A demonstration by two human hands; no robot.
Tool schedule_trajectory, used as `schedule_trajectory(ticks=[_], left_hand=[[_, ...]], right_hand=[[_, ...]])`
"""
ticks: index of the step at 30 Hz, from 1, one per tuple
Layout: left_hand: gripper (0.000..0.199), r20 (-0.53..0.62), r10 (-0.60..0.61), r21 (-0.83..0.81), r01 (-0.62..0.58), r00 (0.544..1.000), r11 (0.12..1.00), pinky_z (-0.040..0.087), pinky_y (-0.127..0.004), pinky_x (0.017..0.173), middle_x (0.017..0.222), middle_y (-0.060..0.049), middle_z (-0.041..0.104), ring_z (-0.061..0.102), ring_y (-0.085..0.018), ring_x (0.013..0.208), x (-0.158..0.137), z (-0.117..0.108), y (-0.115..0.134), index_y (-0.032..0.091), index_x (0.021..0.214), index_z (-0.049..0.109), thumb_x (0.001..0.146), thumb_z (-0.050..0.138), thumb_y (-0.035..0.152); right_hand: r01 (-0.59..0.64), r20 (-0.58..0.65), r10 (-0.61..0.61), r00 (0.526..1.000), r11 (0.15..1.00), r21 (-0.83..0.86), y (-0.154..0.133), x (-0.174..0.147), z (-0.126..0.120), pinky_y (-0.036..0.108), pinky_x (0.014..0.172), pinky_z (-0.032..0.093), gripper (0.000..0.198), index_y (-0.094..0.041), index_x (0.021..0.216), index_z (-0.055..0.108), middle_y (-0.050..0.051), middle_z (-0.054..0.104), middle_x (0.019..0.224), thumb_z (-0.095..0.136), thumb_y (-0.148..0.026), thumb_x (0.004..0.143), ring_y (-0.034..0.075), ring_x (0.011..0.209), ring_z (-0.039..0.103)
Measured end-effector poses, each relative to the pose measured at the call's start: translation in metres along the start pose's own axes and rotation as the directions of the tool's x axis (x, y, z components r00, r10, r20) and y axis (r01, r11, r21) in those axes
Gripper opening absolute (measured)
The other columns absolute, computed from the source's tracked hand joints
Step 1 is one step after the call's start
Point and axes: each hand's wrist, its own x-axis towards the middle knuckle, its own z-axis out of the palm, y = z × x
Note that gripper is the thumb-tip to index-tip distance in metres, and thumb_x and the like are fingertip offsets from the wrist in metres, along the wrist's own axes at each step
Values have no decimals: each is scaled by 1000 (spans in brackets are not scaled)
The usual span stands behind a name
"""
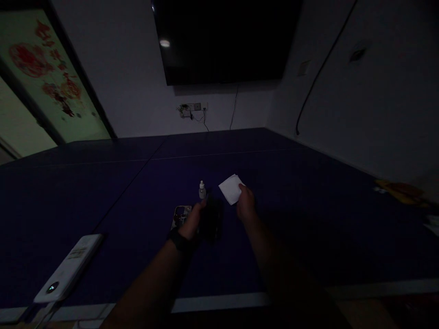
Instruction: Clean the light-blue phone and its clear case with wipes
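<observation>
My left hand [194, 220], with a dark watch [177, 238] at its wrist, is closed on a dark, flat phone [210, 220] whose details are lost in the low light. Pinched in my right hand [246, 203] is a folded white tissue [231, 188], held a little to the right of the phone. Just beyond my left hand a small dropper bottle [202, 190] with a white cap stands upright. A patterned phone case [180, 216] lies to the left, partly hidden by that hand.
A white power bank [70, 269] with a cable lies at the left front of the dark blue table [137, 256]. Yellow and red items [403, 192] sit at the right edge. A screen [229, 41] and sockets [195, 108] are on the wall behind.
</observation>
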Motion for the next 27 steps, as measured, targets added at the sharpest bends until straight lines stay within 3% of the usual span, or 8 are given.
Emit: schedule_trajectory(ticks=[2,7,13,18,20,21,25,27], left_hand=[[59,29,-67,-184,71,997,980,55,-42,69,98,-17,72,67,-25,71,-9,-6,-3,10,110,70,93,41,58],[49,51,37,-485,-7,998,875,58,-46,71,103,-15,73,69,-26,78,-21,-13,-13,9,115,69,95,46,48],[50,83,20,-607,35,996,794,58,-52,81,112,-17,73,71,-30,93,-19,-10,-20,10,124,66,96,47,46],[51,93,-12,-638,69,996,767,57,-48,87,104,-18,74,72,-29,92,-16,-8,-25,8,115,69,96,47,50],[50,100,-31,-627,87,995,774,57,-48,86,98,-18,75,73,-29,90,-15,-8,-28,8,109,71,95,50,51],[48,96,-39,-625,90,995,776,57,-48,85,96,-17,75,73,-29,90,-13,-8,-29,9,106,71,94,52,51],[35,49,-38,-656,60,998,752,58,-45,83,85,-12,74,73,-28,86,-7,-2,-34,13,94,71,92,57,46],[33,32,-51,-670,59,998,740,58,-44,82,82,-10,73,73,-28,83,-3,2,-37,13,91,70,91,59,44]], right_hand=[[48,35,-46,998,997,-60,-9,-9,2,27,60,52,27,-18,84,68,1,72,73,56,-43,87,19,69,68],[230,284,-157,946,941,-247,-44,-41,14,31,73,53,28,-21,94,74,3,76,85,57,-43,89,22,80,70],[439,563,-179,806,820,-367,-79,-51,29,32,81,53,28,-20,93,77,5,78,91,58,-42,93,23,87,70],[482,580,-181,795,769,-421,-70,-40,13,37,74,59,44,-17,111,75,8,79,96,42,-45,101,26,85,74],[527,603,-208,770,740,-418,-60,-41,5,41,87,59,39,-19,112,75,9,79,106,46,-42,100,27,96,74],[577,634,-240,735,714,-398,-54,-43,2,43,96,57,36,-20,115,75,9,77,116,48,-39,99,28,108,72],[879,852,-326,409,391,-273,-40,-55,0,45,109,52,40,-19,133,67,11,69,135,42,-24,102,25,125,66],[918,896,-282,344,300,-258,-37,-60,2,46,111,51,42,-16,136,65,13,67,138,41,-20,101,25,127,64]])
